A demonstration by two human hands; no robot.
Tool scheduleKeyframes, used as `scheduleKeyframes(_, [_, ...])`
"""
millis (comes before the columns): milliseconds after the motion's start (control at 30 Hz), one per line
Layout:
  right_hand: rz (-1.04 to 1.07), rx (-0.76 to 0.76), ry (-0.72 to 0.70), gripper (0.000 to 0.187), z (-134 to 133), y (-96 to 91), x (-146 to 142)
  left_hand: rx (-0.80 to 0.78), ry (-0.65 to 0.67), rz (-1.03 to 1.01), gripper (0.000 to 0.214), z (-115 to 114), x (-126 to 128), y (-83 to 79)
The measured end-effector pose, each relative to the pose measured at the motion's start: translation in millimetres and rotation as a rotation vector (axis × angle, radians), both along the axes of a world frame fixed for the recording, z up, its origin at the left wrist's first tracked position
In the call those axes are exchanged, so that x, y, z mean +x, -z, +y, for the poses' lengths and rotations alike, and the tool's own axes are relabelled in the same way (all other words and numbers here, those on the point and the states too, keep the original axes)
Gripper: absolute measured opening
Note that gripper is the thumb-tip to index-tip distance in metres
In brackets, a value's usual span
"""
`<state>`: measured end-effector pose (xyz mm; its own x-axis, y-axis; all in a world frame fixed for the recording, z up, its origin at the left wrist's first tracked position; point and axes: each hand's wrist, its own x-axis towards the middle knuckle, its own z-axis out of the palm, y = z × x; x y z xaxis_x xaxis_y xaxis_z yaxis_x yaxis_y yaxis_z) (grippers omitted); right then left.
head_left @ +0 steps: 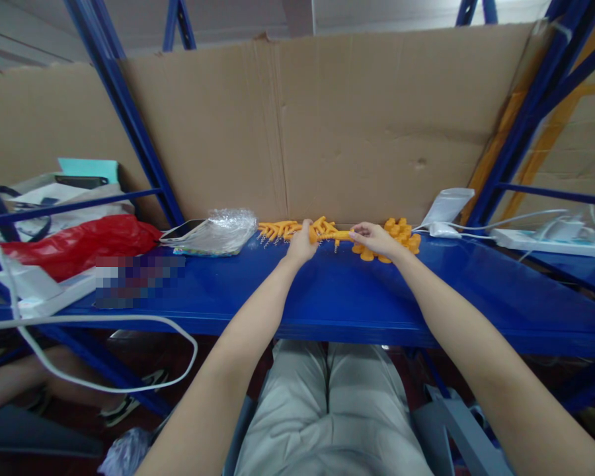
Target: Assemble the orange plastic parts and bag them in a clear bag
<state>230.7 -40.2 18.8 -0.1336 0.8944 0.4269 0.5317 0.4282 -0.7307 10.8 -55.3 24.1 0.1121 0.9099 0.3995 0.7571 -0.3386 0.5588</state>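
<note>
My left hand point(302, 246) is closed around one end of an orange plastic stick-like piece point(340, 235), held level above the shelf. The fingers of my right hand point(375, 239) pinch its other end. Behind and to the left of my left hand lie several orange branch-shaped pieces point(276, 230) with short silvery chains or springs hanging from them. Beside my right hand, partly hidden by it, stands a cluster of orange round-based pieces point(401, 230). The exact shape of the held piece is too small to make out.
The blue metal shelf point(347, 297) has cardboard point(377, 132) behind it. Plastic-wrapped packets point(221, 235) and a red bag point(89, 244) lie at left. A white cable point(104, 320) loops off the front edge. A power strip point(550, 241) lies at right; another person's leg point(54, 380) shows lower left.
</note>
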Motion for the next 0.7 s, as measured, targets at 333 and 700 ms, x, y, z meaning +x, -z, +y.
scheduleKeyframes(333, [0.072,-0.073,-0.027,0.010,-2.2,-1.3,-0.9,0.057,0.016,0.025,0.049,0.2,-1.5,0.4])
scheduleKeyframes(700, [0.032,-0.007,-0.059,0.026,-4.1,-0.6,4.0,0.058,-0.003,0.109,0.053,-0.1,-3.0,-1.4])
